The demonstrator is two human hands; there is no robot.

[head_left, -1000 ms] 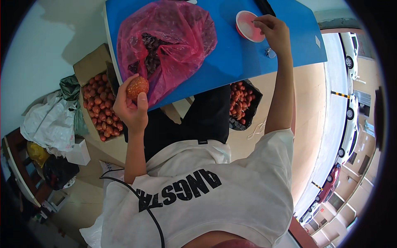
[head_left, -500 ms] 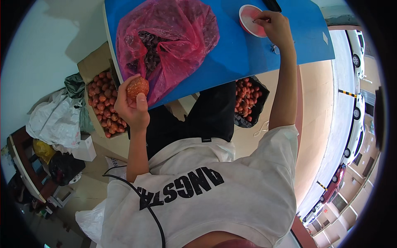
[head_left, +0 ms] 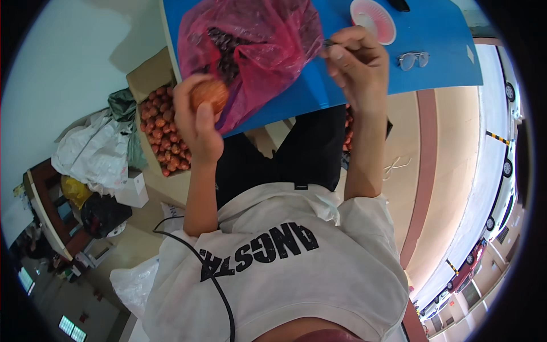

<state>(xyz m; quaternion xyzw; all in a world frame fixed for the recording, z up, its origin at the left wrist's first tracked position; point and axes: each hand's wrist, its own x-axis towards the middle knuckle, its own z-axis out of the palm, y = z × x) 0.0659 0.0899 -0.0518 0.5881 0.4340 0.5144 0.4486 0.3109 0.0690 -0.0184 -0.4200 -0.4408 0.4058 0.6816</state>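
Note:
My left hand [head_left: 196,128] is closed around an orange-red round ball [head_left: 209,94], thumb on its near side, at the near edge of a pink plastic bag [head_left: 285,62]. Dark, leaf-like pieces [head_left: 228,54] show in the bag's opening. To the right of the bag, my right hand [head_left: 362,68] is raised over the blue table [head_left: 439,34], its thumb and fingers pinched on a small dark piece [head_left: 328,43] whose kind I cannot make out. Just behind that hand stands a round white bowl with a pink-red rim [head_left: 390,28].
Glasses [head_left: 413,60] lie on the table right of my right hand, and a black object [head_left: 399,4] sits at the far edge. On the floor at left, a cardboard box [head_left: 149,69] holds several red balls [head_left: 165,134]. More red balls [head_left: 348,117] are partly hidden behind my right forearm.
My right hand has left the bowl and come left toward the bag and ball, pinching a small dark piece. The left hand still holds the ball. The whole view has shifted slightly.

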